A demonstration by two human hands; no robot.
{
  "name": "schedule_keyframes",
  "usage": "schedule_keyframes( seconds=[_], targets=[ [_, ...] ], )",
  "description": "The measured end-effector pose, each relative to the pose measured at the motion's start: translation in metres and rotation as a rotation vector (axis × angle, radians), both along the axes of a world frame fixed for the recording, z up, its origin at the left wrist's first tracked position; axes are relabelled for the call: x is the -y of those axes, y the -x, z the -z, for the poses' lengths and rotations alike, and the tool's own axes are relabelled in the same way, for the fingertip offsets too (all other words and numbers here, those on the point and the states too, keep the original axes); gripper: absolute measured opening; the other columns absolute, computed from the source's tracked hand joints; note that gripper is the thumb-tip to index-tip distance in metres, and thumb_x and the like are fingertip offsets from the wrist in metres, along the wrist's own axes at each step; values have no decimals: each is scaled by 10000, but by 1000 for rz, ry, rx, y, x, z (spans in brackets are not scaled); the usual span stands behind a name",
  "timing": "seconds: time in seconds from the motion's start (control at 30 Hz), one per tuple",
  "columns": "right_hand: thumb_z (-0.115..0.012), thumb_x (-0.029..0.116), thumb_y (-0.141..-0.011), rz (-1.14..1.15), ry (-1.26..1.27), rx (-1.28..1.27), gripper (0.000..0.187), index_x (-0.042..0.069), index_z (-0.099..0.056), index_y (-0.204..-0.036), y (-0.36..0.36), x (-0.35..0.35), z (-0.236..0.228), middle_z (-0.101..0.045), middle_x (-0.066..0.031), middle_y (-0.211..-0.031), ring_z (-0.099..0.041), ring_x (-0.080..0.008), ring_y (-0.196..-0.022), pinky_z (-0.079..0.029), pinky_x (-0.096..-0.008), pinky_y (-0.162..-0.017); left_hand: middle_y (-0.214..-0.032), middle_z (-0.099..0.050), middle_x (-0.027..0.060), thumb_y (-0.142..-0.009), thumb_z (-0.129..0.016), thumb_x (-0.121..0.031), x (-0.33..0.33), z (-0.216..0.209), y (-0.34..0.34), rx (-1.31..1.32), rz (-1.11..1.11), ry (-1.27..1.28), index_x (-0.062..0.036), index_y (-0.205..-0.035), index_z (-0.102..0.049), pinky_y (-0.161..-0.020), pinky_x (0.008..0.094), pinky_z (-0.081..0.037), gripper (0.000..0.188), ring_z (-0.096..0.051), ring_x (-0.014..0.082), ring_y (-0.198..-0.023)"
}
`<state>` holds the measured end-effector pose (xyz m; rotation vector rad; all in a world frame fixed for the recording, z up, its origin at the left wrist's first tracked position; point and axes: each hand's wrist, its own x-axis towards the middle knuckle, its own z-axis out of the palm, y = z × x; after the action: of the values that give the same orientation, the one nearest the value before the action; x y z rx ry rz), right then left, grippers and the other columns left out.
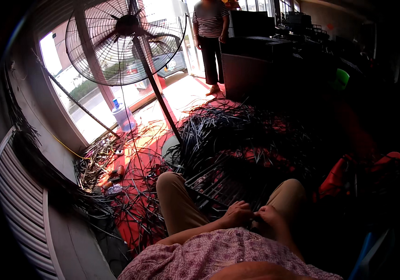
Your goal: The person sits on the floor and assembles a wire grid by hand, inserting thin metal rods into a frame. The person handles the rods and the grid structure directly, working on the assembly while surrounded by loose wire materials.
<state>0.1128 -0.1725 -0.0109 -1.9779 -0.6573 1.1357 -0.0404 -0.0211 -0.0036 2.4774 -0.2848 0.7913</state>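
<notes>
In front of my lap, between my bent knees, my left hand [238, 213] and my right hand [270, 215] are close together. The fingers of both are curled in, and a small dark piece seems to show below them; shadow hides what it is. Just beyond the hands, long dark strips [213, 183] lie between my knees. They run on into a large tangled heap of thin black strips [218, 123] on the red floor.
A large pedestal fan [127, 25] stands at the left, with a water jug [124, 115] by the glass doors. A person [209, 32] stands beyond the heap, beside a dark cabinet [244, 74]. A white radiator [22, 205] lines the left wall. Red objects [334, 179] lie at right.
</notes>
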Motion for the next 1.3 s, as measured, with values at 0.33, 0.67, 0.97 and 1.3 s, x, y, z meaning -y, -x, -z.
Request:
schedule_keyframes(
  seconds=[0.33,0.67,0.97,1.3],
  targets=[
    [-780,219,-816,-45,20,135,262,-15,-716,-916,7,-6,3,-717,-96,-865,-665,-167,-793,-531,-321,-721,-870,-567,15,-749,-722,-162,-5,17,7,-49,-7,19,-188,-927,-741,-756,361,-452,181,-558,231,-881],
    [-804,203,-780,-9,-22,178,260,-14,-719,-896,0,-9,26,-721,-90,-845,-671,-164,-771,-538,-321,-718,-873,-572,13,-756,-719,-173,-2,9,11,-54,-42,1,-191,-908,-741,-763,364,-455,154,-558,233,-883],
    [-810,181,-767,31,59,84,267,-19,-712,-914,6,-10,-5,-723,-96,-860,-671,-163,-771,-539,-310,-704,-848,-568,5,-741,-700,-112,-4,7,6,-22,-50,6,-210,-894,-749,-755,345,-448,188,-555,224,-865],
    [-819,178,-759,45,58,63,264,-17,-700,-892,12,-7,-10,-712,-96,-841,-668,-170,-765,-540,-317,-695,-850,-566,-3,-742,-683,-105,1,-5,13,-75,-47,44,-219,-903,-760,-749,348,-445,212,-553,224,-873]
  ],
)
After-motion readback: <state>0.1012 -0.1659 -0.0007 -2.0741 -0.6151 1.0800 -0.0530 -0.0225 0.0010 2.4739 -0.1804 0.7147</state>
